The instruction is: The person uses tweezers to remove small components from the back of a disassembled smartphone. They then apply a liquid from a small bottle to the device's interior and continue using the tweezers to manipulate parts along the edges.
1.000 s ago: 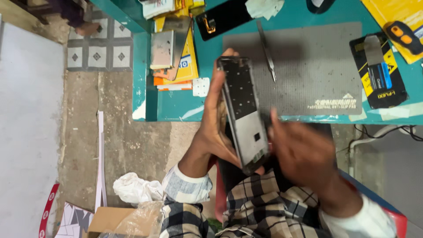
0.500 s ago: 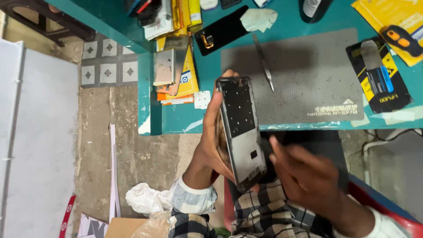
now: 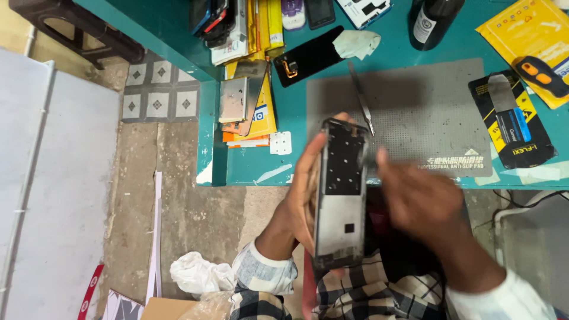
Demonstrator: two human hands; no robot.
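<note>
A stripped phone frame (image 3: 342, 192), back already off, is clamped in the left hand (image 3: 302, 195) fingers; right hand (image 3: 421, 198) fingers, loosely together, touch its edge; tweezers (image 3: 360, 98) lie beyond the fingertips, unused.

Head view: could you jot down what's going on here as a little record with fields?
left hand: holds an opened phone frame upright in front of the body
right hand: beside the frame, blurred; contact unclear
mat: grey, on a teal bench
tweezers: lying on the mat's left edge
black panel: on the bench, a white wipe at its end
bottle: dark, behind the mat
</note>
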